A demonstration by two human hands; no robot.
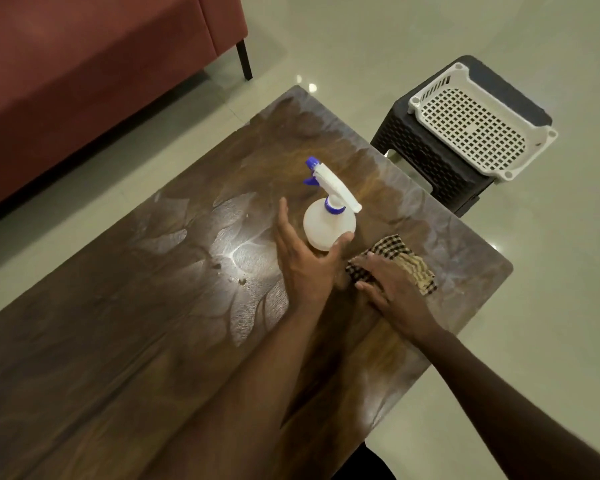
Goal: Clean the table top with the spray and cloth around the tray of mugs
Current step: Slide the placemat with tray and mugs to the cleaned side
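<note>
A white spray bottle [328, 223] with a blue nozzle stands upright on the dark wooden table top [153, 323], towards its far right end. My left hand [305, 261] is spread around the bottle's near side: the thumb touches its base and the fingers stretch straight along its left, without closing on it. Just to the right, my right hand [392, 289] lies flat on a crumpled checked cloth [413, 265] and presses it onto the table. Wet smears shine on the wood. No mugs are in view.
A white mesh tray [530, 157], holding nothing, sits on a black woven stool [426, 157] beyond the table's right corner. A red sofa [84, 81] stands to the far left. Small crumbs [241, 280] lie left of my left hand. Pale tiled floor surrounds the table.
</note>
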